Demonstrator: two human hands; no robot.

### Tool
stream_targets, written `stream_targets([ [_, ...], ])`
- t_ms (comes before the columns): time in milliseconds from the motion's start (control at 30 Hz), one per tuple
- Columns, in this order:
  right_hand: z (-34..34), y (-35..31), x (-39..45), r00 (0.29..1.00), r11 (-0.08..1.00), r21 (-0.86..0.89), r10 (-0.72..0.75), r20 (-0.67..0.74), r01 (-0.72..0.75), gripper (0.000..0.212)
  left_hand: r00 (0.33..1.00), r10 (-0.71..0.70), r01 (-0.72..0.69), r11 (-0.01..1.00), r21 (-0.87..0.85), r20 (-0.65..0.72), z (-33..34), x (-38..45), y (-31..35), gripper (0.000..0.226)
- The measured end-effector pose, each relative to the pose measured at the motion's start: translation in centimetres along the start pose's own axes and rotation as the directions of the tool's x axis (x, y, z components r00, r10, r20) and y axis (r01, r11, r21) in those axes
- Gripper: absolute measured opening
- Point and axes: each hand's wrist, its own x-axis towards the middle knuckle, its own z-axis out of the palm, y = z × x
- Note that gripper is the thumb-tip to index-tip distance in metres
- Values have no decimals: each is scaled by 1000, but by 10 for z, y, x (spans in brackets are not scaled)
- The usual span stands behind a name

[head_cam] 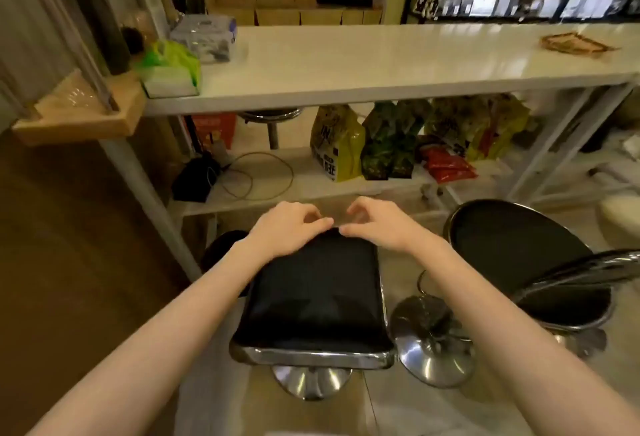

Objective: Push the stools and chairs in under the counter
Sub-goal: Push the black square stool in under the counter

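Below the white worktop (381, 64), the left hand (287, 227) and right hand (377, 226) rested side by side on the far edge of the square black stool (311, 293), fingers curled loosely, each grip closed on nothing. The stool's long axis pointed straight at the worktop, both hands equally near. The round chair (519, 248) stood just right, not yet pushed in.
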Motion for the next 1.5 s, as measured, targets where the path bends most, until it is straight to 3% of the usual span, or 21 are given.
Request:
stream_targets([
  [233,103,48,-19,970,987,-6,161,184,-162,43,988,-75,70,997,43,135,97,-44,-63,50],
  [433,181,77,-36,978,976,-203,111,175,-74,50,978,-30,10,995,99,204,162,-68,-96,56],
  [567,214,95,-42,991,952,-307,59,120,-19,56,965,-20,-46,968,245,260,187,-74,-110,84],
  [767,225,110,-38,998,947,-319,-12,55,30,77,968,124,-190,929,317,217,204,-72,-128,86],
  [1100,229,122,-27,985,894,-413,-150,83,171,71,943,225,-303,887,349,247,208,-60,-144,84],
  [1500,213,127,29,984,881,-440,-174,44,175,70,938,293,-344,854,391,185,194,-3,-160,77],
])
